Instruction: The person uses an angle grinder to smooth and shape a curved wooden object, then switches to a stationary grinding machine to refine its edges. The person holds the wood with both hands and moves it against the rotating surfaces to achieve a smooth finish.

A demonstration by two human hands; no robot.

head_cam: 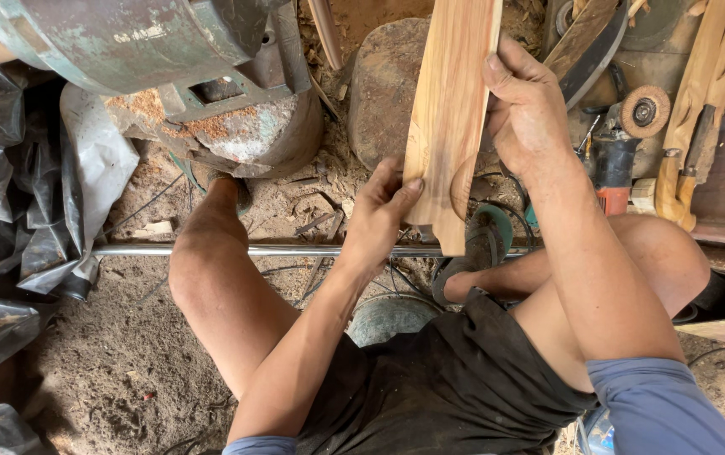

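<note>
Seated person holding a pale wooden board (449,118) upright above the knees. The left hand (382,211) grips its lower edge; the right hand (524,114) clasps its right side. Behind: a metal rod (211,250), an angle grinder (624,152) on the sawdust-covered floor (110,354)

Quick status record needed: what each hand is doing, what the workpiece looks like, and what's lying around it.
left hand: left hand grips the lower left edge of the wooden board
right hand: right hand clasps the board's right edge, higher up
workpiece: long, pale reddish board, held upright over the knees, curved notch near its lower end
ahead: green machine dusted with sawdust
right side: angle grinder, wooden pieces
ground: sawdust floor, metal pipe
</note>
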